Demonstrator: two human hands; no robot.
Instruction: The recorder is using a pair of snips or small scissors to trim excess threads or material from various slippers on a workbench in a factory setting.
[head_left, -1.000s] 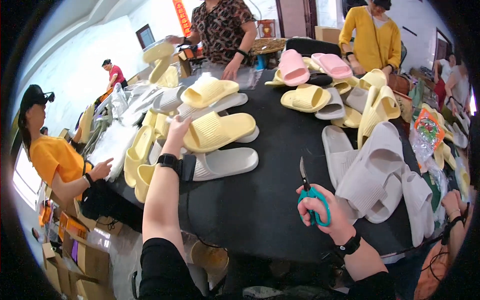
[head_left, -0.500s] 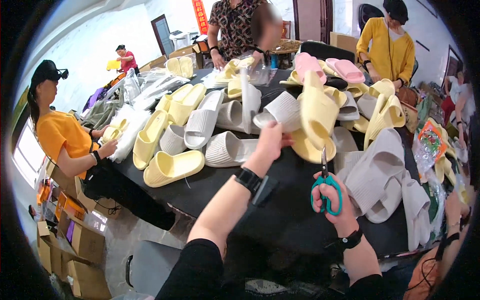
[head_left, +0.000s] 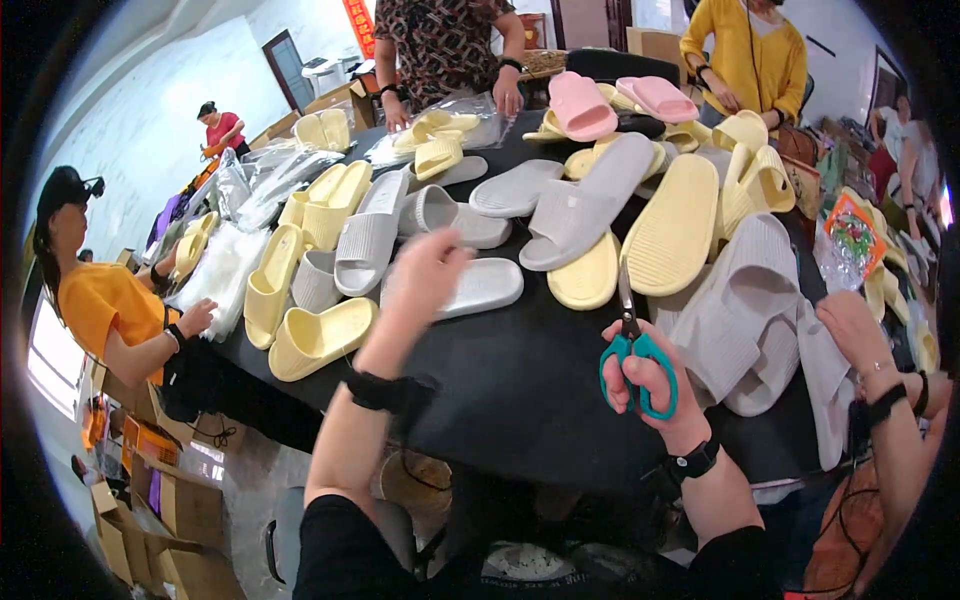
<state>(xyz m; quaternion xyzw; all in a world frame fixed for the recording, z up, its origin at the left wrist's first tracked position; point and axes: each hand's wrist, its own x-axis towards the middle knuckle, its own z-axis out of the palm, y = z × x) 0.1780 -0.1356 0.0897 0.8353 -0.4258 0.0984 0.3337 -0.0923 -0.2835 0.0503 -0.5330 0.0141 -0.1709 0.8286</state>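
My right hand (head_left: 655, 385) grips a pair of scissors (head_left: 640, 350) with teal handles, the dark blades pointing away from me toward a yellow slipper (head_left: 675, 225). Blurred by motion, my left hand (head_left: 425, 275) is over a grey slipper (head_left: 485, 290) at the near edge of the pile and hides part of it; whether its fingers hold anything cannot be made out. Beyond the scissors, a grey slipper (head_left: 590, 215) lies tilted across others, partly over a yellow one (head_left: 585, 275). Several ribbed grey slippers (head_left: 735, 310) are heaped right of my right hand.
More yellow slippers (head_left: 325, 335) and grey ones spread over the black table (head_left: 520, 390). Pink slippers (head_left: 582, 105) sit at the back. Clear plastic bags (head_left: 225, 265) lie at the left. Co-workers stand around; one person's hand (head_left: 855, 330) reaches in from the right beside the grey heap.
My left hand has let go of the grey slipper at the middle and moved left and nearer. Slippers in the middle lie differently. The scissors stay in my right hand. A co-worker's hand appears at the right.
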